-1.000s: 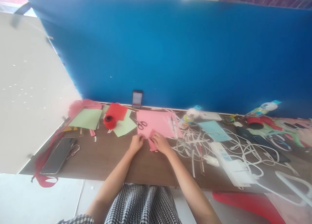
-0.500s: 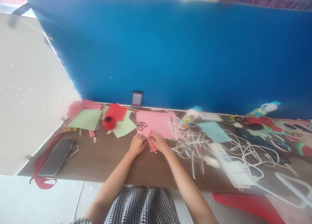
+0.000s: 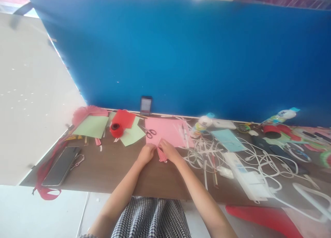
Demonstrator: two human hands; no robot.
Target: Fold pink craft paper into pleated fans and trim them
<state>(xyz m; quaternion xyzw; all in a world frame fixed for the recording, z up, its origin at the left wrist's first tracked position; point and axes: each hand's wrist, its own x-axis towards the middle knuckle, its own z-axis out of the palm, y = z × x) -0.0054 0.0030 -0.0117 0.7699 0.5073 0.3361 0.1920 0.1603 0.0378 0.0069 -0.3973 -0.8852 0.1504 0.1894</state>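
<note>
Between my two hands is a pleated piece of pink paper (image 3: 162, 156), its folds fanning toward me. My left hand (image 3: 147, 153) is closed at its left side, fingertips at the gathered part. From the right, my right hand (image 3: 167, 150) pinches the same pleated paper, its fingers curled over the top. Just beyond my hands lies a flat pink paper sheet (image 3: 168, 127). Black-handled scissors (image 3: 150, 133) rest on that sheet's left part, and a pen (image 3: 183, 131) lies near its right edge.
To the left are a red ribbon roll (image 3: 116, 130), green paper (image 3: 91, 126) and a large phone (image 3: 61, 166). Tangled white cables (image 3: 207, 151), a bottle (image 3: 201, 125), blue paper (image 3: 229, 140) and a white power strip (image 3: 245, 177) crowd the right. A blue panel (image 3: 165, 51) stands behind.
My right hand has shifted slightly over the pleated paper, and more of its folds show. My left fingers are tucked in more. The other things lie as before.
</note>
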